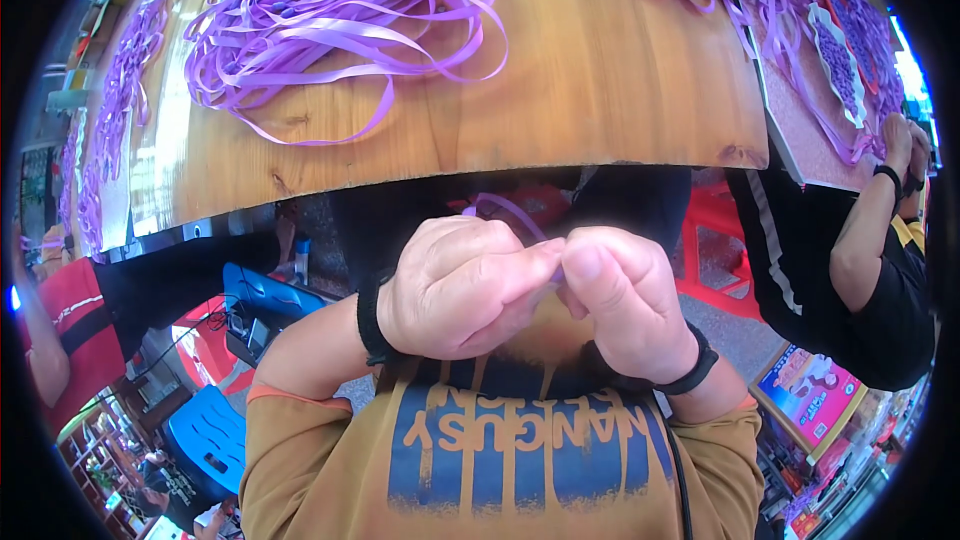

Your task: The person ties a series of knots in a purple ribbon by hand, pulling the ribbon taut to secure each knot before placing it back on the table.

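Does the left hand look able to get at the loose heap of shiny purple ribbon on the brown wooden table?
Probably yes: nothing visible blocks the left hand from the ribbon heap on the table, though that hand seems to be pinching a narrow purple strand.

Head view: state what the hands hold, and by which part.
A purple ribbon, apparently pinched by the left hand and right hand; gripped part mostly hidden.

A narrow purple ribbon (517, 209) is held pinched at the fingertips of the left hand (455, 285) and the right hand (630, 302). A slack length is bowed in a smooth arc just beyond, the pinched part mostly hidden.
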The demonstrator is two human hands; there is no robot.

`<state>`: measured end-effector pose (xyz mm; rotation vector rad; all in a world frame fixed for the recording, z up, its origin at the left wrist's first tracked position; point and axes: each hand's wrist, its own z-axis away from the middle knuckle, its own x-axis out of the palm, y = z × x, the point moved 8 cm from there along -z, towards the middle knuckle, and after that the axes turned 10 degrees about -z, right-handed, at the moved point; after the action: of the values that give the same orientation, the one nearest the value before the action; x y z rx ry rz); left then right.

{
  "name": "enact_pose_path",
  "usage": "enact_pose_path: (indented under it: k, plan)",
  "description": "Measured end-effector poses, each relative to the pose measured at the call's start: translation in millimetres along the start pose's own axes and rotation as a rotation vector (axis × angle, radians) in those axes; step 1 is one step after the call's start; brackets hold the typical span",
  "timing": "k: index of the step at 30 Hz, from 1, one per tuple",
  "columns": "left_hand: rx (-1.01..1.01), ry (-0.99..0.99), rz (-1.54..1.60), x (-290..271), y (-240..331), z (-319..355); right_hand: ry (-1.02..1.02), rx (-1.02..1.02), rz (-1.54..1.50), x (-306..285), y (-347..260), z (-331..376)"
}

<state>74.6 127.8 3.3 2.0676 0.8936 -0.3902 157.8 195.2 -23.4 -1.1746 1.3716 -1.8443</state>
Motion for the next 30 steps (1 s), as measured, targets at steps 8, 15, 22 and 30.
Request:
enact_pose_path:
  k: [8,15,22,30]
  plan:
    - [0.039,0.008,0.026,1,-3,4,0.024,0.154,-0.238,6,11,0]
    - [-0.029,-0.123,-0.034,-3,-7,-7,-0.056,0.297,-0.399,9,27,-1]
    - [-0.095,0.048,0.019,-9,-6,0,-0.016,0.086,-0.101,8,16,-2]
    - [-0.169,0.044,0.054,-9,-9,6,-0.098,-0.229,0.338,8,-9,-1]
